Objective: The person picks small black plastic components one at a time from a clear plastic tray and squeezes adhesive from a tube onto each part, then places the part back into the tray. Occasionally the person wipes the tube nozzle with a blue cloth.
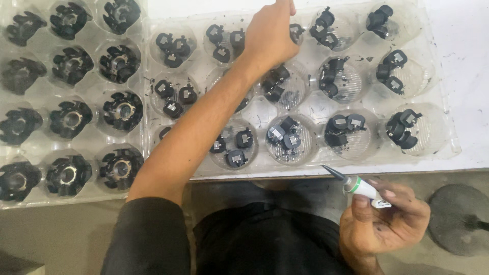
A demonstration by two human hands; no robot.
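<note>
My left hand (272, 35) reaches across a clear plastic tray (305, 160) to its far row, fingers closed at the top edge of the picture; what it grips is hidden. The tray's round cups hold groups of small black plastic parts (284, 135). My right hand (382, 221) stays near my lap below the table edge, shut on a small white glue tube (361, 187) with a green band and a dark pointed nozzle aimed up-left toward the tray.
A second clear tray (91, 196) on the left holds several larger black ring-shaped parts (122, 109), one per cup. The white table's front edge (458, 170) runs just below the trays. A round grey base (461, 219) sits on the floor at right.
</note>
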